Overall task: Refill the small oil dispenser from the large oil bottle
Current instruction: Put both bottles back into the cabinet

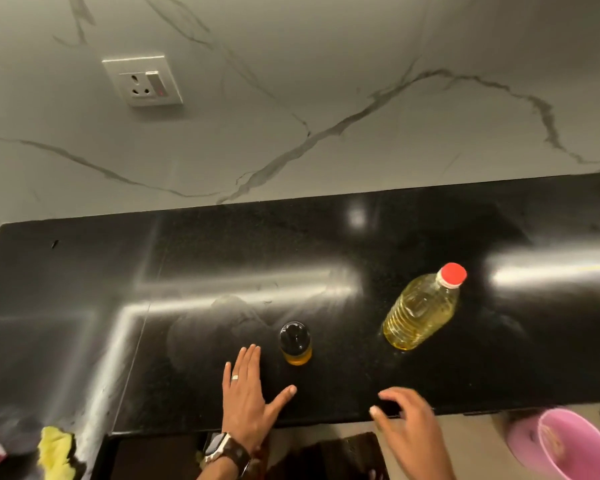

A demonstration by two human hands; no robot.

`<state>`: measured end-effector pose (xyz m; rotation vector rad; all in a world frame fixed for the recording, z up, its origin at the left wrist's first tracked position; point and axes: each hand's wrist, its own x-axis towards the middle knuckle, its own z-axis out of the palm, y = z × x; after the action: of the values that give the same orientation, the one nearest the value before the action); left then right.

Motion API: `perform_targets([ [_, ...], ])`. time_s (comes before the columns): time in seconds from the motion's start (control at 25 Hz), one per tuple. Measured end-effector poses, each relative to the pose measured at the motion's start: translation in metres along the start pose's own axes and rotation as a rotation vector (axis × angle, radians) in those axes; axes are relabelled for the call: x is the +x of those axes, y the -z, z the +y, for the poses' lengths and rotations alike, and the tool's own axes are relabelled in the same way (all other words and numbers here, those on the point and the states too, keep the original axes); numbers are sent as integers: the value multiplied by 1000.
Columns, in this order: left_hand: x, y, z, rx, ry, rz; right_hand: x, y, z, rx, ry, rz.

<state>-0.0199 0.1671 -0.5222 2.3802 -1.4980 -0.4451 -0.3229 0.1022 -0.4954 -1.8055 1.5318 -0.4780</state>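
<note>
The small oil dispenser, with a black top and a little amber oil at its bottom, stands upright near the front of the black counter. To its right stands the large clear oil bottle, full of yellow oil, red cap on. My left hand lies flat on the counter, fingers spread, just left of and below the dispenser, not touching it. My right hand hovers over the counter's front edge with fingers curled and apart, holding nothing, well below the large bottle.
A marble wall with a socket plate rises behind the counter. A yellow cloth lies at the front left corner. A pink bucket sits on the floor at the lower right, below the counter's edge.
</note>
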Motion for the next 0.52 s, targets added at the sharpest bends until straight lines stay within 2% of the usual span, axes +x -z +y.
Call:
perform_targets([
  [0.08, -1, 2, 15, -136, 71, 25, 14, 19, 11, 134, -212, 76],
  [0.16, 2, 6, 31, -343, 174, 56, 37, 35, 11, 287, -307, 148],
  [0.24, 8, 11, 46, -526, 250, 87, 64, 44, 6, 399, -292, 129],
  [0.32, 16, 14, 61, -630, 278, 114, 85, 45, -2, 387, -232, 122],
  [0.52, 25, 12, 78, -698, 292, 159, 106, 42, -14, 377, -196, 222],
])
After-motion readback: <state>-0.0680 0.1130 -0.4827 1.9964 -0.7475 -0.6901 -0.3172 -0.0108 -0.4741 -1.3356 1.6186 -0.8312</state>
